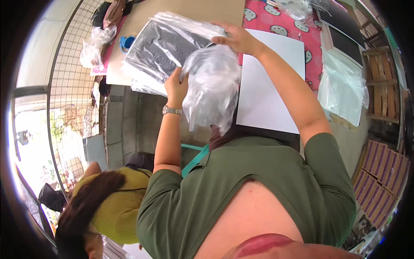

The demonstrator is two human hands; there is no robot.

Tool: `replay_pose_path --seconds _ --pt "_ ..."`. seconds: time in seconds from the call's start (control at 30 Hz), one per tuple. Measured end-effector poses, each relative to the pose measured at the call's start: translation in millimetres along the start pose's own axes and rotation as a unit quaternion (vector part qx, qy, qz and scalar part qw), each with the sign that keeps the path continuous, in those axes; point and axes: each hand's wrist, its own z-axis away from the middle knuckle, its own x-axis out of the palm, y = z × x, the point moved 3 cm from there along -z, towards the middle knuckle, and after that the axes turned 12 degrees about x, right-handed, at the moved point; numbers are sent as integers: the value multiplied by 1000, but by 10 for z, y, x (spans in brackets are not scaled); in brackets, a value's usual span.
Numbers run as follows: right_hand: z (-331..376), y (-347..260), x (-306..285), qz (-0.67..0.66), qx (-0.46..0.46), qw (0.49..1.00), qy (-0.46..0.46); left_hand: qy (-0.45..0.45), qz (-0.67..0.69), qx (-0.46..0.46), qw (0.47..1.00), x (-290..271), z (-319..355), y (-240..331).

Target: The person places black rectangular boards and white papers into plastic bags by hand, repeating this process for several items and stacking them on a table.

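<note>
A dark, flat rectangular stack in clear plastic wrapping point(166, 45) lies at a tilt on the tan board in front of me. My left hand point(176, 87), with a metal watch on its wrist, closes its fingers on the near edge of that wrapping. At the far right corner, my right hand point(236, 39) grips the plastic between thumb and fingers. Crumpled clear plastic point(211, 86) hangs between my hands over the table's near edge, partly blurred. What exactly the dark stack is cannot be made out through the wrapping.
A large white sheet point(269, 95) lies right of the plastic, partly on a pink patterned cloth point(282, 23). Blue tape point(126, 43) sits at left. Plastic-covered panels point(343, 86) are at right, near stacked boxes point(381, 177). Another person in a yellow-green top point(118, 207) is close at my left.
</note>
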Motion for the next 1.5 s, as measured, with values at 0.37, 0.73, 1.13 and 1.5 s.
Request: replay_pose_path --seconds 0.37,0.73,1.13,1.5 --pt "1517 -374 15 -151 193 766 -594 22 692 -262 672 -691 -248 744" --pt "1949 433 -1319 -344 274 875 -203 -113 811 -228 526 -544 -294 1253" --pt "1961 389 -1480 -414 277 863 -82 -140 799 -291 507 -109 -410 1281" --pt "1279 1659 -1821 2 352 896 269 -121 210 -113 964 1751 -1558 953"
